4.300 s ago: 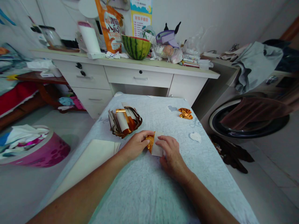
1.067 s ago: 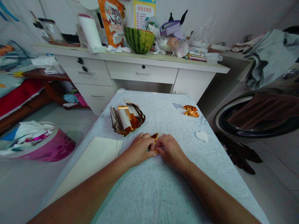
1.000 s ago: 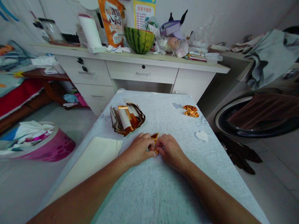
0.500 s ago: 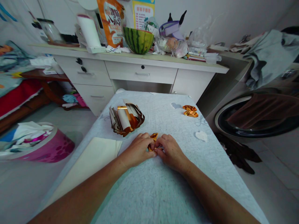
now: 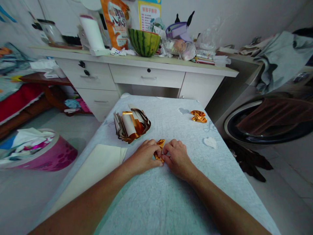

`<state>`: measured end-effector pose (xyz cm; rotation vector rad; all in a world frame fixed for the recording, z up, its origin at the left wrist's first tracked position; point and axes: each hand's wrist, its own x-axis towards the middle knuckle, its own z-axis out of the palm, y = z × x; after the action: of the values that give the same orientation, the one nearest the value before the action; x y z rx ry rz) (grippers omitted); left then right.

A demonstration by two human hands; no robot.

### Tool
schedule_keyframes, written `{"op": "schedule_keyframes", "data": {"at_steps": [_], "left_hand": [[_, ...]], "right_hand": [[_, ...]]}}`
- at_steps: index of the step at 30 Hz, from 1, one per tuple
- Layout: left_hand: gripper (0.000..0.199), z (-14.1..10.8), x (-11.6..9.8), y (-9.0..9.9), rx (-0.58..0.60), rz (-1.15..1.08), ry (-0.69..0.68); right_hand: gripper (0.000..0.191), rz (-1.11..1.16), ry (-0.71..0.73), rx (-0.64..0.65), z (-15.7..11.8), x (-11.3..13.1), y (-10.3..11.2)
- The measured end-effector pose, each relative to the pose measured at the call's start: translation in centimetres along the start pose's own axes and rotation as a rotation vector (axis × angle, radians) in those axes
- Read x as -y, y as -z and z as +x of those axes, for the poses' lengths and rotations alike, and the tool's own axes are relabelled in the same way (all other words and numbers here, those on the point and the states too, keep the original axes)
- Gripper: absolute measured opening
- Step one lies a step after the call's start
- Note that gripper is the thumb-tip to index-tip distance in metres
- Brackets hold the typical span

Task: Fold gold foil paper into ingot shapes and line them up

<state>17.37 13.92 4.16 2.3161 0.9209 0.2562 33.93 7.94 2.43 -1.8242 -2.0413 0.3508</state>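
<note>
Over the middle of the cloth-covered table [image 5: 156, 202], my left hand [image 5: 146, 153] is closed on a small piece of shiny gold foil paper [image 5: 160, 143]. My right hand [image 5: 176, 157] meets it from the other side, thumb and fingers pinched at the foil's right edge. Most of the foil is hidden behind the fingers. A bundle of curled gold foil sheets with pale backs [image 5: 132, 125] lies beyond my left hand. Two folded gold foil pieces [image 5: 198, 116] rest at the far right of the table.
A folded cream sheet [image 5: 97, 166] lies under my left forearm. Behind the table stands a white desk [image 5: 149, 76] bearing a watermelon half [image 5: 144, 41], an orange snack bag [image 5: 114, 26] and a paper roll [image 5: 92, 32]. A pink bin [image 5: 61, 153] is left, a washing machine [image 5: 234, 127] right.
My right hand has shifted slightly, its fingers a little farther from the left ones at the top, so more of the gold foil shows between the hands.
</note>
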Motion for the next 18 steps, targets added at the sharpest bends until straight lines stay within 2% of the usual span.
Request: {"op": "schedule_keyframes", "data": {"at_steps": [18], "left_hand": [[0.007,-0.06,0.13,-0.21,-0.015,0.005,-0.012]], "right_hand": [[0.007,-0.046,0.008,-0.004,-0.01,0.05,-0.07]]}}
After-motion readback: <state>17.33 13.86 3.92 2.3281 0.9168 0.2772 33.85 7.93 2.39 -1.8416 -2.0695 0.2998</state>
